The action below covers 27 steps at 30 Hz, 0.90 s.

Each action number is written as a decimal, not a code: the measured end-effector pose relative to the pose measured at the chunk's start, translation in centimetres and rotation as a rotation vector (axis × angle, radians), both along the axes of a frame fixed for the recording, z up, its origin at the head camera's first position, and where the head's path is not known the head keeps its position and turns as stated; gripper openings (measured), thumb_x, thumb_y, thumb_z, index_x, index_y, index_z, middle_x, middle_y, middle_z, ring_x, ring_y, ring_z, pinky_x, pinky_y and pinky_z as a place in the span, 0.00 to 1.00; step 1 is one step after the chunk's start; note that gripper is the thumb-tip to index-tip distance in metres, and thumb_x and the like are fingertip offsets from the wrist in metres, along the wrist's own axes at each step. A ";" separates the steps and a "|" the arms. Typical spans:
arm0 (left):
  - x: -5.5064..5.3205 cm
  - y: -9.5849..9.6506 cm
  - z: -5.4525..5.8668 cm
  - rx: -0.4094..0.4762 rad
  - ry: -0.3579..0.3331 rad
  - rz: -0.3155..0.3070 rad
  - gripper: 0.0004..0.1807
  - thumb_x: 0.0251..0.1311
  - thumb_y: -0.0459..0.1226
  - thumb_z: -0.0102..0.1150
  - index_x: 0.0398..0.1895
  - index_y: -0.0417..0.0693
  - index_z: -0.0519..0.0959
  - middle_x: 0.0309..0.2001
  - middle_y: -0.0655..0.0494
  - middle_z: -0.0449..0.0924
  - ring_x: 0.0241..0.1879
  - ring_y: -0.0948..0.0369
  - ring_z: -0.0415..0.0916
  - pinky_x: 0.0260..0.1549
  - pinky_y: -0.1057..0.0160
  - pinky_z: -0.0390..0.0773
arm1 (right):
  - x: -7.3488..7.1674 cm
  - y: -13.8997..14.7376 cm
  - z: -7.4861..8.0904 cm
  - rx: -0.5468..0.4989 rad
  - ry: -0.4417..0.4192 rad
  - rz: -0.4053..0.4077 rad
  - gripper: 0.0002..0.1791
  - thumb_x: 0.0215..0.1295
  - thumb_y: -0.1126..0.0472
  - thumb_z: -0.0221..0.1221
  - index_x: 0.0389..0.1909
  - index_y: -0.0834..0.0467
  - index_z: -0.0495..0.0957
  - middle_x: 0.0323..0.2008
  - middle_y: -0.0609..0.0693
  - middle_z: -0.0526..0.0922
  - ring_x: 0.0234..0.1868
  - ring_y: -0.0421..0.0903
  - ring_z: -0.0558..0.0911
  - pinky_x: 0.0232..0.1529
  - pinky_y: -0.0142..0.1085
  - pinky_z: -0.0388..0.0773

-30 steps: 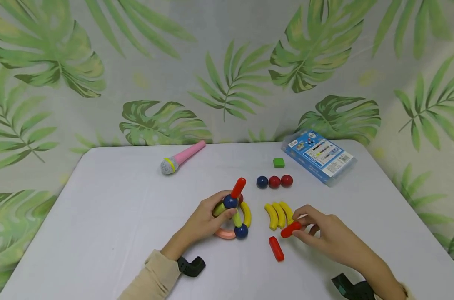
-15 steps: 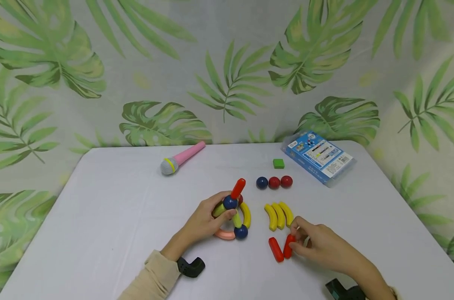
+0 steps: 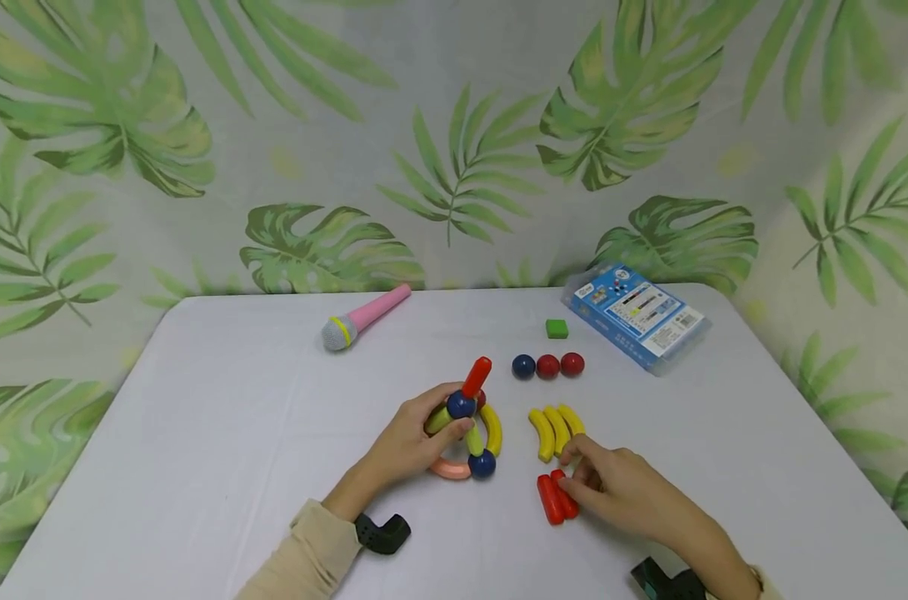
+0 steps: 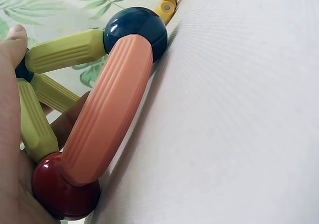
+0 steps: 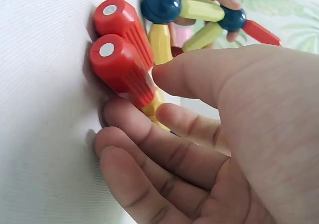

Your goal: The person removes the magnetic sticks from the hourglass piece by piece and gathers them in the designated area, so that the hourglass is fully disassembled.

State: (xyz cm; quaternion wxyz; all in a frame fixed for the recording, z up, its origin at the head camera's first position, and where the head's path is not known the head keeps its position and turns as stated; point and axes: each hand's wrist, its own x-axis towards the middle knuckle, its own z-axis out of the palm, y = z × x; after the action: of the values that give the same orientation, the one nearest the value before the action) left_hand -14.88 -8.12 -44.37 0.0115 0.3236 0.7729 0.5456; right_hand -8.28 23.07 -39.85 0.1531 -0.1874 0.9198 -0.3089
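In the head view my left hand (image 3: 416, 433) grips a magnetic ball-and-stick frame. The frame has a blue ball (image 3: 461, 404) at its top with a red rod (image 3: 477, 377) rising from it, green rods (image 4: 67, 51), a curved salmon rod (image 4: 112, 109), a curved yellow rod (image 3: 493, 429), and a red ball (image 4: 66, 189) low down. My right hand (image 3: 626, 487) is at two red rods (image 5: 122, 64) lying side by side on the table. Its thumb is at the nearer rod's far end, and its fingers are loosely bent, not closed around it.
Three curved yellow rods (image 3: 557, 431) lie just beyond the red pair. Farther back are a blue ball (image 3: 524, 367), two red balls (image 3: 560, 365), a green block (image 3: 556, 329) and a blue box (image 3: 637, 317). A pink toy microphone (image 3: 367, 317) lies at the back left.
My right hand has brought a red rod down and left, turning it until it lies against the other red rod; its fingers have loosened. My left hand has stayed still with the frame.
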 end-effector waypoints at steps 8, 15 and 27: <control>-0.1 -0.1 0.2 -0.011 -0.020 0.006 0.23 0.72 0.42 0.63 0.67 0.48 0.75 0.59 0.55 0.84 0.56 0.63 0.78 0.63 0.61 0.76 | -1.4 -0.7 3.0 0.064 0.156 -0.024 0.11 0.70 0.58 0.65 0.49 0.55 0.78 0.26 0.36 0.79 0.24 0.33 0.74 0.27 0.28 0.78; 0.3 0.1 -0.4 -0.002 -0.030 0.022 0.22 0.72 0.42 0.63 0.65 0.47 0.77 0.58 0.55 0.85 0.54 0.62 0.80 0.60 0.62 0.78 | -2.7 -3.7 6.0 0.010 0.321 -0.001 0.18 0.69 0.58 0.67 0.57 0.52 0.78 0.35 0.39 0.84 0.34 0.35 0.80 0.31 0.30 0.82; -0.1 -0.3 -0.2 -0.030 0.030 0.032 0.23 0.67 0.41 0.68 0.64 0.49 0.79 0.55 0.57 0.85 0.47 0.63 0.81 0.50 0.63 0.82 | -4.3 -7.1 4.5 -0.090 0.426 0.117 0.44 0.69 0.59 0.67 0.81 0.47 0.56 0.78 0.49 0.63 0.67 0.50 0.76 0.54 0.42 0.85</control>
State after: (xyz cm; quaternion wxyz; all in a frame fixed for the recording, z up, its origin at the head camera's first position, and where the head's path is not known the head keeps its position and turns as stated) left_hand -15.00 -8.43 -44.58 -0.0041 0.3192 0.7862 0.5290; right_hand -12.56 15.97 -35.35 -0.0353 -0.3082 0.9041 -0.2938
